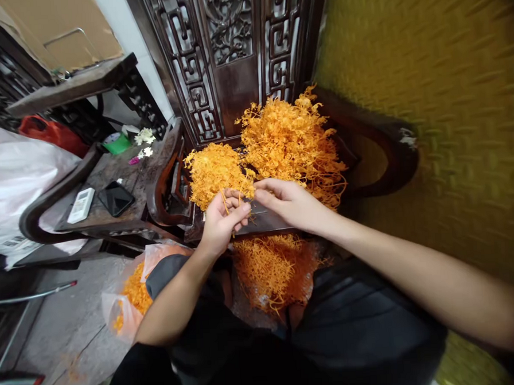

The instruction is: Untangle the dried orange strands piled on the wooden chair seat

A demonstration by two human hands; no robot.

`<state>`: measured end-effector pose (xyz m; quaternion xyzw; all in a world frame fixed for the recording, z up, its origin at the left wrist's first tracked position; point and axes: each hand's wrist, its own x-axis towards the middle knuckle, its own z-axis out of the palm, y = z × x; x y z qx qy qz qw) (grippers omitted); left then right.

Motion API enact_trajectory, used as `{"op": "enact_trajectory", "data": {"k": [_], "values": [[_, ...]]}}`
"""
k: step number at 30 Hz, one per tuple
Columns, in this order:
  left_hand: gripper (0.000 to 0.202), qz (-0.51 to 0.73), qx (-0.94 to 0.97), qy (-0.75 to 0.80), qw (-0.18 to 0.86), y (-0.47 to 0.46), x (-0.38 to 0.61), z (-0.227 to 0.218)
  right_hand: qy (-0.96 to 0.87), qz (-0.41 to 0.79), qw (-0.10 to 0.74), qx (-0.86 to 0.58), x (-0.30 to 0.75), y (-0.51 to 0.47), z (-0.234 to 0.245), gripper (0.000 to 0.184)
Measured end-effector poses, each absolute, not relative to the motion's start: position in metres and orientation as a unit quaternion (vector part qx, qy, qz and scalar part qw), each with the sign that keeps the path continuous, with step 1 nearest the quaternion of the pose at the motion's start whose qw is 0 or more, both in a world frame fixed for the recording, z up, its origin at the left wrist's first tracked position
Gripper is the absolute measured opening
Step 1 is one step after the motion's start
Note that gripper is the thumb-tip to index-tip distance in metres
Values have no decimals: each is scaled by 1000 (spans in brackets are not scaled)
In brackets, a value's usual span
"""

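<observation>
Left hand (219, 222) held thin orange stems (224, 201), right hand (285, 201) narrowed beside an orange floret (248, 190), its grip unclear, flower heaps (288, 139) lay beyond.

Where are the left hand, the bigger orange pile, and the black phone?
Left hand (219, 223): head view, middle of the hand, near the thumb's base.
Bigger orange pile (286, 142): head view, middle of its visible mass.
Black phone (116, 198): head view, middle of its upward face.
</observation>
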<state>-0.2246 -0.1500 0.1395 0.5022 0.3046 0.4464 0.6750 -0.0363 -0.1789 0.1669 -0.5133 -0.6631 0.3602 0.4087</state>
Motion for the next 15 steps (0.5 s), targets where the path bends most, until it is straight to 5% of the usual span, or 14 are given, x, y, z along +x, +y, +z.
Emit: {"op": "enact_trajectory", "data": {"k": [15], "values": [[41,569,476,411,530,-140,-216,131,-710,264,357,-547,-65,-193,171,22]]}}
